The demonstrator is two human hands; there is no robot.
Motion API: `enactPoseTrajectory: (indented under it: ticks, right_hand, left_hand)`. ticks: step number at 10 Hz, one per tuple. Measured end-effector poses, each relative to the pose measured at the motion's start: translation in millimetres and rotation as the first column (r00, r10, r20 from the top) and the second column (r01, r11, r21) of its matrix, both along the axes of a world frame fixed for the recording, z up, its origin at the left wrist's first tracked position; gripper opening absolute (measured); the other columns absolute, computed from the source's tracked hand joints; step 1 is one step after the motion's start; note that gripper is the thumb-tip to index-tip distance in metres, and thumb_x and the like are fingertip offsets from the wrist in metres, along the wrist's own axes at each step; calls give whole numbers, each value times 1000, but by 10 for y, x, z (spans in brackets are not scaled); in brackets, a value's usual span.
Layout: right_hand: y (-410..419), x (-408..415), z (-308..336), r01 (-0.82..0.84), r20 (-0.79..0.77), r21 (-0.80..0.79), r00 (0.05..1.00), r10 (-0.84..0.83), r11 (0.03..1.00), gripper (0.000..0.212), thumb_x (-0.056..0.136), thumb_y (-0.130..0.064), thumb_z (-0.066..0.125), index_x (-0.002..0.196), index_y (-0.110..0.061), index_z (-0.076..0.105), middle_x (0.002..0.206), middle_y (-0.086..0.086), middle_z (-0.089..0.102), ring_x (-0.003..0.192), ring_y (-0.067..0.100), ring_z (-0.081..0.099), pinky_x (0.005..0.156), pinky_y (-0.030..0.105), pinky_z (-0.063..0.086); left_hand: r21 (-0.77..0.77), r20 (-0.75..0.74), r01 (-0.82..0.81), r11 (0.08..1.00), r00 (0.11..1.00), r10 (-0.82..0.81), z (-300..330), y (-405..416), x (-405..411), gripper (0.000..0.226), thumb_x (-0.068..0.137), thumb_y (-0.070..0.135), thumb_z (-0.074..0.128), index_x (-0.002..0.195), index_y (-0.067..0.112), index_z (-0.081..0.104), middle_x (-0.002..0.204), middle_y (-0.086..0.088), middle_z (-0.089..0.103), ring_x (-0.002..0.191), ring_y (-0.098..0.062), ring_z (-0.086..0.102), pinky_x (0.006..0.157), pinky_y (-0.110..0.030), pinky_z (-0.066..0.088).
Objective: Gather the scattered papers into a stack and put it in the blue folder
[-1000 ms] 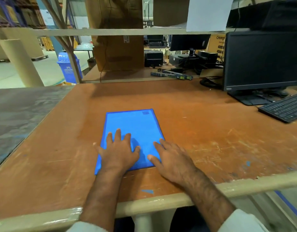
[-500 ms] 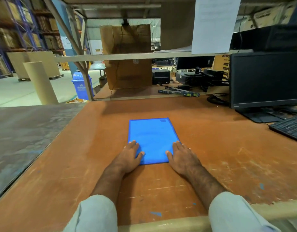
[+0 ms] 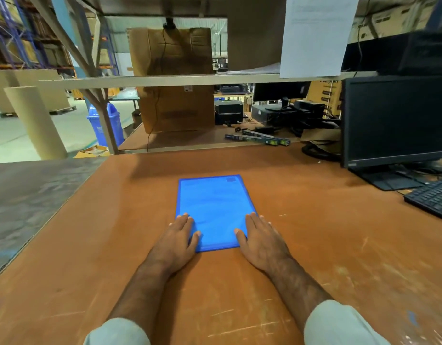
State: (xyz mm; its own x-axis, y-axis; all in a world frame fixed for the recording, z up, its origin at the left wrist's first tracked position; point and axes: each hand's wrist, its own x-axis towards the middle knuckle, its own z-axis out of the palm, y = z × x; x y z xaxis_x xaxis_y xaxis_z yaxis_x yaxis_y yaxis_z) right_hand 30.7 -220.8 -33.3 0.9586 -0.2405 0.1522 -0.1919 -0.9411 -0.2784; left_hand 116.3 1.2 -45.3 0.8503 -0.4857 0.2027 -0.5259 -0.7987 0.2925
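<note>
From the head camera, you had the blue folder [image 3: 215, 210] lying closed and flat on the orange-brown worktop [image 3: 314, 257], near its middle, with its long sides running away from you. Faint lines of print showed through the translucent cover, so sheets lay inside it; no loose papers were visible on the worktop.

Your left hand [image 3: 177, 241] rested palm down on the folder's near left corner, fingers straight and together, thumb lying on the cover. Your right hand [image 3: 261, 241] mirrored it at the near right corner, fingers flat along the folder's right edge, thumb on the cover. Neither hand curled round anything; both were released and simply pressed flat. Pale sleeves covered your forearms at the bottom of the view.

To your right stood a dark monitor [image 3: 396, 120] with a black keyboard [image 3: 431, 197] in front of it, both well apart from the folder. A white printed sheet [image 3: 314, 33] hung from the shelf above, and a cardboard box [image 3: 175, 108] sat beyond the worktop's far edge.
</note>
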Motion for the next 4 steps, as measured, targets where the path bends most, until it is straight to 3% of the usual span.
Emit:
enactPoseTrajectory:
  ticks: [2, 3, 4]
  right_hand:
    - [-137, -5, -29, -81, -52, 21, 995, 82, 996, 68, 103, -56, 34, 159, -17, 26, 169, 4, 18, 156, 23, 15, 124, 37, 13]
    - [-160, 20, -4, -78, -37, 57, 996, 81, 995, 83, 95, -73, 16, 160, -20, 25, 169, 3, 16, 156, 20, 13, 125, 40, 16]
    - [-65, -72, 122, 3, 89, 48, 996, -7, 999, 90, 86, -70, 7, 155, -20, 37, 166, 1, 27, 155, 17, 21, 118, 45, 30]
  left_hand:
    - [31, -3, 6, 1000, 1000, -6, -82, 11, 4, 98, 83, 68, 6, 155, 9, 38, 165, -11, 30, 155, -23, 24, 127, -35, 18]
    - [-3, 30, -11, 1000, 999, 12, -85, 21, 41, 92, 88, 65, 11, 155, 9, 39, 165, -11, 33, 154, -23, 28, 126, -40, 19]
    - [-129, 179, -5, 992, 983, 28, -2, -43, -67, 67, 98, 47, 30, 142, 3, 57, 148, -16, 55, 138, -29, 53, 119, -51, 33]
